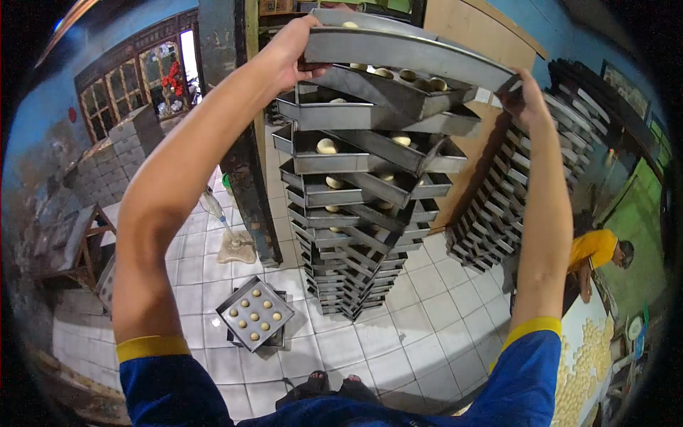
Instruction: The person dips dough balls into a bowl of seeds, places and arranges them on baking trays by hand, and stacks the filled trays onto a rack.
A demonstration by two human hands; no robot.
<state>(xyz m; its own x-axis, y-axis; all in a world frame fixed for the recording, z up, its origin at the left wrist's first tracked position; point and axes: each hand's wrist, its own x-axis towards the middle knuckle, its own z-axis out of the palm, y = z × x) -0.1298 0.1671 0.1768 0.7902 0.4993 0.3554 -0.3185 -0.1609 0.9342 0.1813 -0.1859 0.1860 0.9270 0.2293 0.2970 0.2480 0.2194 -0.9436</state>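
Observation:
Both my arms are raised, holding a metal baking tray by its two ends at the top of a tall stack. My left hand wraps round the tray's left end, and my right hand grips its right end. A pale dough ball shows over the tray's rim. Directly beneath, the stack of baking trays rises from the floor, its trays crossed at alternating angles. Dough balls sit inside them. I cannot tell whether the held tray touches the tray below.
On the tiled floor, a tray of dough balls lies over another tray. Another tall tray stack stands at right. A person in a yellow shirt leans by a table covered with dough balls. A dark post stands left of my stack.

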